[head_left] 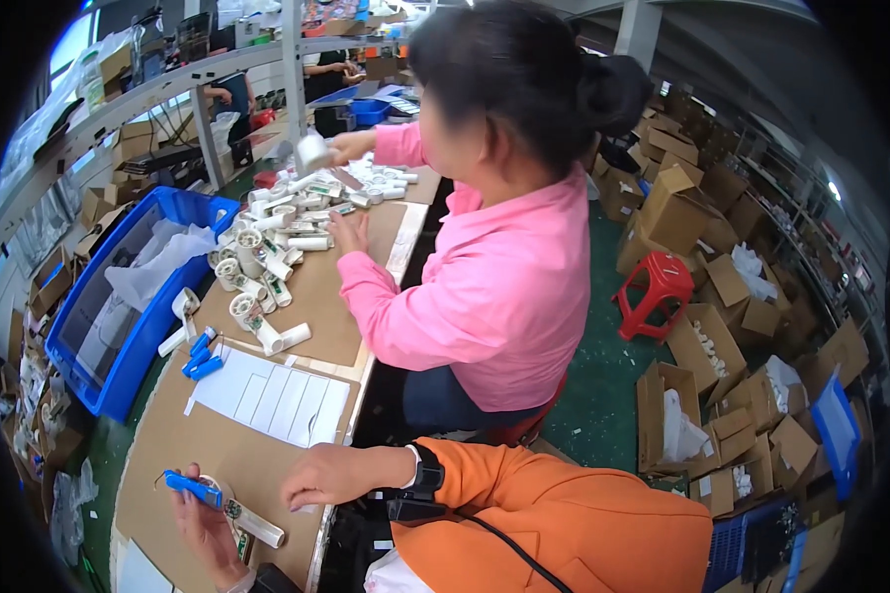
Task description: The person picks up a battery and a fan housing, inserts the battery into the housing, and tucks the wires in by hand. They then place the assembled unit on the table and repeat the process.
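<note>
At the lower left my left hand (208,542) grips a blue cylindrical battery (194,488) with a thin wire at its end. Just beyond my palm is a white plastic fan-like housing (257,525), its round head and green circuit board partly hidden by the battery and my fingers. I cannot tell whether the hand holds the housing or it rests on the table. My right hand (328,475) hovers near the table's right edge, fingers loosely bent, with nothing visible in them. On the brown tabletop lies a white sheet with ruled boxes (277,397), and several blue batteries (204,358) are beside it.
A co-worker in a pink shirt (504,287) sits beyond me, handling a pile of white housings (277,232). A blue crate (119,390) stands left of the table. On the right are a red stool (655,292) and several cardboard boxes (707,346).
</note>
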`<state>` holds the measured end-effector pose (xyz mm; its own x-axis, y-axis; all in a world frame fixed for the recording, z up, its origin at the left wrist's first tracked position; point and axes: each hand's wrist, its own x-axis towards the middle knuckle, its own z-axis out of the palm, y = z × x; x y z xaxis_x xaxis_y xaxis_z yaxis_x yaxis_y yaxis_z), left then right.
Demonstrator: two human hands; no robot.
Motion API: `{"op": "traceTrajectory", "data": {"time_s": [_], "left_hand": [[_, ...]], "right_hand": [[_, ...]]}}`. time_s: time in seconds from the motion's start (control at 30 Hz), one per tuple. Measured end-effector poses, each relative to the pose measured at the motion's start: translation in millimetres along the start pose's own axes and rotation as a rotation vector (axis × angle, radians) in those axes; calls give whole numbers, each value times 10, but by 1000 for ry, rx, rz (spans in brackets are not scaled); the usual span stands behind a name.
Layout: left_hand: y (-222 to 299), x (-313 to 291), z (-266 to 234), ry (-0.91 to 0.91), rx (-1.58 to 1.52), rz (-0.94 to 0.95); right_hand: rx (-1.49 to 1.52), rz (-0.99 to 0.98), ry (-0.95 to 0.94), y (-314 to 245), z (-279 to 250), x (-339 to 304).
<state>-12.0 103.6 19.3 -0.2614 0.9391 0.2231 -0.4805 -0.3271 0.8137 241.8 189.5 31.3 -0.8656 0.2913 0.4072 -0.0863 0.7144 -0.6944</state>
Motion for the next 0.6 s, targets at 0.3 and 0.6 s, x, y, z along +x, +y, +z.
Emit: {"op": "traceTrajectory", "data": {"time_s": [0.3,0.6], "left_hand": [[-46,-101,7,22,41,-43],[-30,-25,257,-81,-42,-163]], "right_hand": [[-173,-194,224,-47,-70,245],[-241,-122,268,36,-29,512]]}}
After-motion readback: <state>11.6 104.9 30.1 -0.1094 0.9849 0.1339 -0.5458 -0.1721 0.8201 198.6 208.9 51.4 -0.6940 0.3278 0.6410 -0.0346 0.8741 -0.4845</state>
